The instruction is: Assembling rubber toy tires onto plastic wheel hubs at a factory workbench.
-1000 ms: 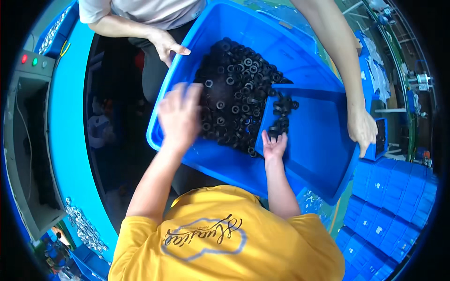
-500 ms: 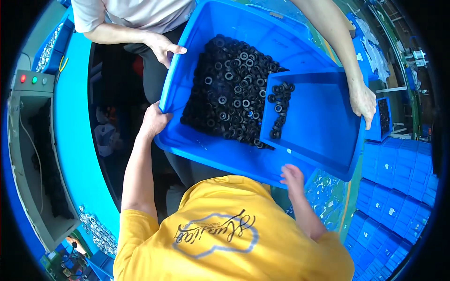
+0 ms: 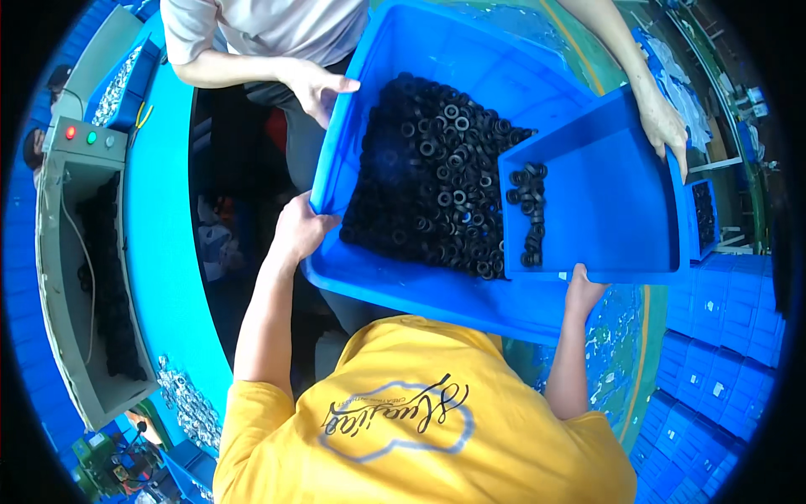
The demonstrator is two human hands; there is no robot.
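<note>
My left hand [image 3: 304, 227] is closed around the left rim of a large blue bin [image 3: 361, 273], which is tilted and holds a heap of black rings [image 3: 437, 172]. Over the bin's right side a smaller blue crate [image 3: 600, 193] rests tipped, with several black rings [image 3: 531, 202] gathered at its lower left end. My right hand [image 3: 585, 292] grips the crate's near wall, thumb over the rim; its other fingers are hidden. Opposite me, a co-worker's hand [image 3: 319, 88] holds the large bin's left rim, and their other hand [image 3: 663, 126] holds the crate's right end.
A light blue table [image 3: 172, 218] runs along the left, with small shiny parts [image 3: 186, 399] on it. Beside it stands a grey metal box [image 3: 52, 227] with coloured buttons. Stacked blue crates [image 3: 714, 370] fill the right side. The co-worker's body [image 3: 273, 38] is close across the bin.
My right hand has moved from free air onto the smaller crate's near wall and closed there. My left hand keeps its hold on the bin. The whole scene has shifted rightward in view.
</note>
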